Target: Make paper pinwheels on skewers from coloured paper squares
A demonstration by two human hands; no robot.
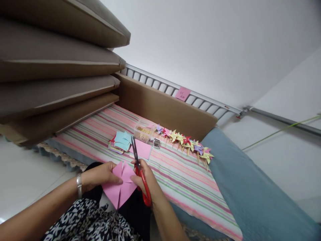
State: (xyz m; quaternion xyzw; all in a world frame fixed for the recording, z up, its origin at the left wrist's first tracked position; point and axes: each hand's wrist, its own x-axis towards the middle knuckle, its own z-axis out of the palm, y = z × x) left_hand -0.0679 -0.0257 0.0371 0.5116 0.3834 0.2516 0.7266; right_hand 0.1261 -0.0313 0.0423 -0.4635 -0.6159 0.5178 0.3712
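Observation:
A square of pink paper (119, 192), slit from its corners toward the middle, is held over my lap. My left hand (102, 174) is closed on its left side, with the thumb on top. The thumb of my right hand (145, 177) presses the paper's right edge. That same hand also holds red-handled scissors (145, 189), whose dark blades point up and away from me. Just beyond lie a stack of pink paper sheets (142, 149) and a pile of cut paper squares (122, 141), light blue on top.
Several finished paper pinwheels (187, 140) on sticks lie in a row along the striped cloth (175, 170). Near them are a clear divided box (144, 130) and a small container (156, 143). Stacked padded boards (62, 70) rise at left; a pink note (183, 93) hangs on the rail.

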